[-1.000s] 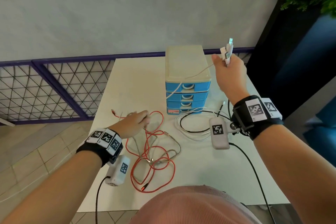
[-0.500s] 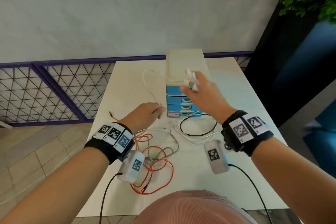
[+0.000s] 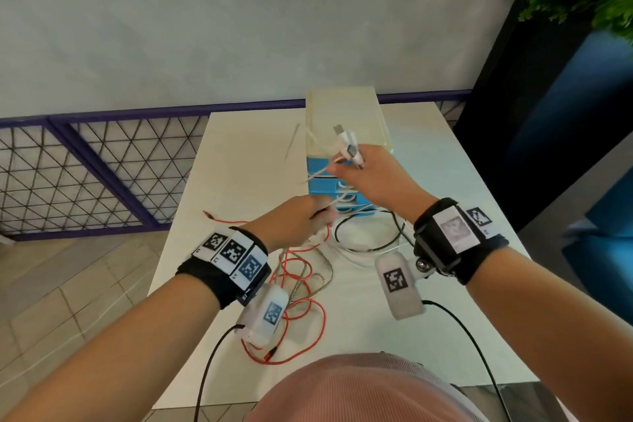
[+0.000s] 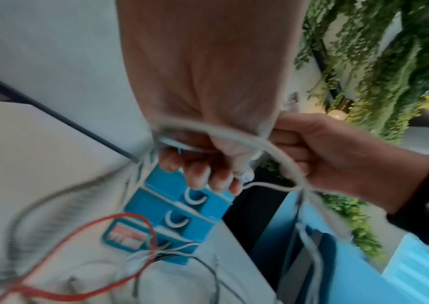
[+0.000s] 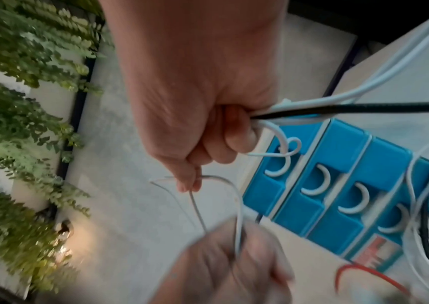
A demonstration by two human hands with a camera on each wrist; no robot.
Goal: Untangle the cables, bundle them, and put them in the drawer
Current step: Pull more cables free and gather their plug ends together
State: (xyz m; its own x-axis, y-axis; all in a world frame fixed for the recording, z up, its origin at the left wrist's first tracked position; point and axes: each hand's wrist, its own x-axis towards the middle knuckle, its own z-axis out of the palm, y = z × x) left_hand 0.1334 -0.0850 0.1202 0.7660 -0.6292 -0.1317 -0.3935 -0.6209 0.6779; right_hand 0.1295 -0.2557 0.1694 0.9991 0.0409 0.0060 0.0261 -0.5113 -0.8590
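Head view: at the table's [image 3: 219,161] left half a red cable [image 3: 310,305] and a braided cable [image 3: 327,271] are seen lying tangled. The left hand [image 3: 294,223] is clenched on a thin white cable [image 3: 318,173], which is led up to the right hand [image 3: 373,178]. There several plugs [image 3: 347,147] and a black cable [image 3: 370,247] are gripped in front of the closed drawers [image 3: 322,185] near the far edge. For a clean step, the plugs are probably best kept pinched together while the white cable is drawn slowly through the left fingers, so no loop is snagged on a drawer handle.
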